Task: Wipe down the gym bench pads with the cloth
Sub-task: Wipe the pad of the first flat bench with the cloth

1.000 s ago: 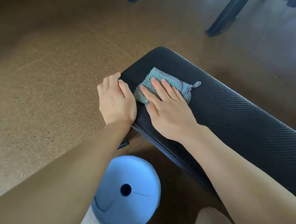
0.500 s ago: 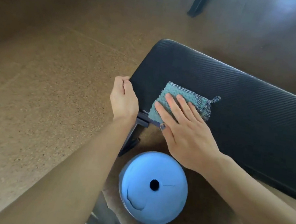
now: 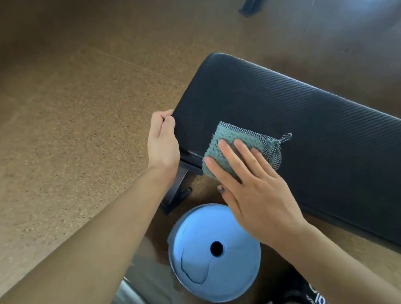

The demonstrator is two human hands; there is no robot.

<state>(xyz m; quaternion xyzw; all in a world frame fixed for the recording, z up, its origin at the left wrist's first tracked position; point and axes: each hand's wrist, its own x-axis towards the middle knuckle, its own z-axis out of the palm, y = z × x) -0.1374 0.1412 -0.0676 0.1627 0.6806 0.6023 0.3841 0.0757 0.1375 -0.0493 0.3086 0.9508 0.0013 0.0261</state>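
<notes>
A black ribbed bench pad (image 3: 312,130) runs from the centre to the right edge. On its near left corner lies a teal nubby cloth (image 3: 231,145) with a chequered trim and loop, hanging slightly over the near edge. My right hand (image 3: 252,192) lies flat on the cloth, fingers spread and pressing it against the pad. My left hand (image 3: 163,142) curls around the pad's left end, fingers tucked under the edge.
A light blue round disc (image 3: 213,255) with a centre hole sits on the floor just below the bench. The bench's dark frame leg (image 3: 176,194) stands beside it. My sandalled foot (image 3: 302,300) is at bottom right. Dark equipment legs (image 3: 252,0) stand at the top on brown speckled flooring.
My right hand has slid the cloth from the pad's far left corner toward the near edge. My left hand shifted from resting on the corner to gripping the pad's end.
</notes>
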